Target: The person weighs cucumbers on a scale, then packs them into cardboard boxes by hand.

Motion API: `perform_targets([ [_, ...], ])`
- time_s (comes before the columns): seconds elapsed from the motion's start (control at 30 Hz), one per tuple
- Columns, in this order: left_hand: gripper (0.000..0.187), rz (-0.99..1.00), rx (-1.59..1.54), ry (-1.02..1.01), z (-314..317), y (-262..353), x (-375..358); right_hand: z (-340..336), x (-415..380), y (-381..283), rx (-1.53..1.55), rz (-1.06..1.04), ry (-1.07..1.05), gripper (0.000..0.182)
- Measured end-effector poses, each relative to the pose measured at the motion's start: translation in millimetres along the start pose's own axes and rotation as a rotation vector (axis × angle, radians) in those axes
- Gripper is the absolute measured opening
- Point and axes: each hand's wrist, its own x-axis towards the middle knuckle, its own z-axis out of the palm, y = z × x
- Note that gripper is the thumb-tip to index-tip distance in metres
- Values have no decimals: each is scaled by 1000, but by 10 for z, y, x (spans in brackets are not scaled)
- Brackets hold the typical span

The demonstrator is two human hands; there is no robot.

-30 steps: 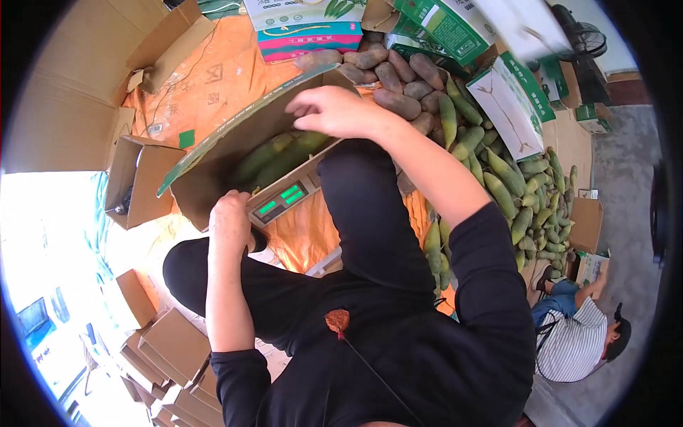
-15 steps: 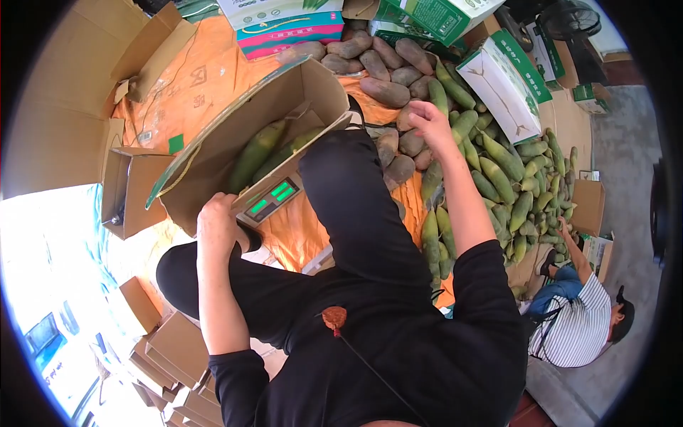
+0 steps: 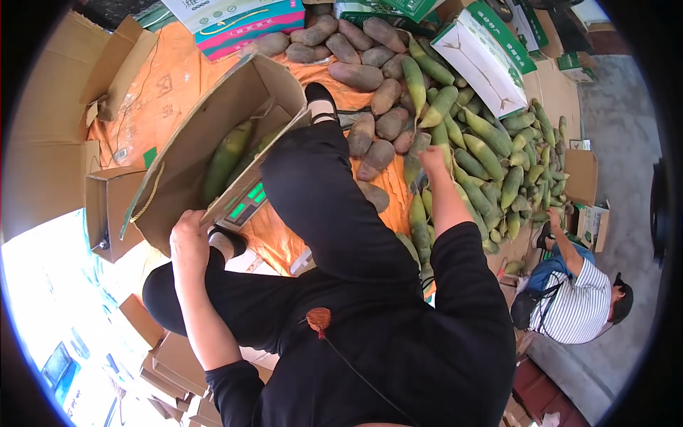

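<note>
My left hand [image 3: 191, 238] is closed on the near lower edge of an open cardboard box [image 3: 181, 160]. The box lies tilted with green radishes [image 3: 228, 160] inside. Under its near side shows a digital scale [image 3: 247, 202] with lit green displays; its platform is mostly hidden. At the left edge of the radish pile [image 3: 491, 153], my right hand [image 3: 432, 158] has its fingers curled against a green radish [image 3: 415, 162]. The fingertips are partly hidden, but they appear to grip it.
Dusty purplish-brown roots [image 3: 377, 132] lie beyond my knee on an orange sheet [image 3: 167, 89]. Printed cartons [image 3: 484, 60] stand behind the pile. Another person [image 3: 580, 302] in a striped shirt reaches into its right end. Cardboard boxes [image 3: 181, 363] are stacked at lower left.
My right hand has come down from above the brown roots to the green radishes, and its fingers have closed. My left hand stays on the box. The view has shifted.
</note>
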Motion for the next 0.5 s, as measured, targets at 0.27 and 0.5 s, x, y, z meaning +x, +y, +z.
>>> perform_targets([
  [0.27,21,-55,-26,-24,-21,73,18,-41,-243,-77,208,68,51,72],
  [0.5,24,-58,-37,9,1,39,23,194,105,-196,-101,71,94,79],
])
